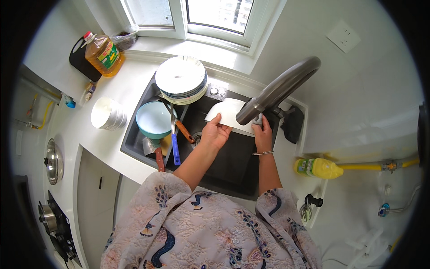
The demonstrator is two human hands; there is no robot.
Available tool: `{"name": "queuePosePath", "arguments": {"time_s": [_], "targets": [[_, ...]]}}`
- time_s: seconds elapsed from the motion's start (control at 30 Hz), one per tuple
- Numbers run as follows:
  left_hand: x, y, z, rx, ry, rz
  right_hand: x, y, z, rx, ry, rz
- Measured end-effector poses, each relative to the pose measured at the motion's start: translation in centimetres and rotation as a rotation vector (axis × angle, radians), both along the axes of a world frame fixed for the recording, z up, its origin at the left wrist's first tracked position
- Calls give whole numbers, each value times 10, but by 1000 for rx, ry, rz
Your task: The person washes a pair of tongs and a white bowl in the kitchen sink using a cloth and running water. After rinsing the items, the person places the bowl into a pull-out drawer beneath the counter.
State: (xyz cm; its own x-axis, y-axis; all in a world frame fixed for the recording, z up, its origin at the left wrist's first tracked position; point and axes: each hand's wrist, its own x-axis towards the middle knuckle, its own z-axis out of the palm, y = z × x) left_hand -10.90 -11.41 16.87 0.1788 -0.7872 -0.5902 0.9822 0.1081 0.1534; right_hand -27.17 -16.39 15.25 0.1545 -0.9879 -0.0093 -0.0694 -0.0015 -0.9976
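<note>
I hold a white bowl (229, 114) over the dark sink (233, 166), tilted on its side beneath the grey faucet spout (277, 89). My left hand (214, 133) grips its near left rim, fingers spread over the edge. My right hand (262, 134), with a thin bracelet at the wrist, holds the right rim, partly hidden by the faucet head. No water stream is visible.
A stack of white plates (181, 78) sits at the sink's back left; a light blue bowl (153, 119), knives and a blue-handled utensil (174, 143) lie in the left of the sink. White bowls (107, 113), an oil bottle (104, 54), a yellow detergent bottle (319, 168) stand around.
</note>
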Motion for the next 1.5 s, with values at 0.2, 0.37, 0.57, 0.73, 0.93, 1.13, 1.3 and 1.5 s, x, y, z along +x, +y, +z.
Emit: {"name": "queuePosePath", "arguments": {"time_s": [0.2, 0.37, 0.57, 0.73, 0.93, 1.13, 1.3, 1.5], "targets": [[-9, -3, -4, 8, 32, -34, 4, 15, 3, -283, 233, -98], [-13, 4, 0, -30, 18, -82, 17, 40, 38, -819, 603, 62], [5, 22, -5, -71, 31, -57, -19, 30, -25, 194, -135, -202], [22, 51, -17, -295, -29, -219, -32, 11, -68, 886, -821, -10], [37, 72, -42, -372, -126, -420, -41, -2, -102, 845, -994, 288], [37, 70, -50, -239, -92, -480, -38, 3, -76, 779, -1028, 306], [41, 62, -52, 46, -133, -596, -37, 10, -65, 709, -1005, 291], [37, 51, -64, -115, -146, -406, -40, 7, -67, 768, -897, 239]]}}
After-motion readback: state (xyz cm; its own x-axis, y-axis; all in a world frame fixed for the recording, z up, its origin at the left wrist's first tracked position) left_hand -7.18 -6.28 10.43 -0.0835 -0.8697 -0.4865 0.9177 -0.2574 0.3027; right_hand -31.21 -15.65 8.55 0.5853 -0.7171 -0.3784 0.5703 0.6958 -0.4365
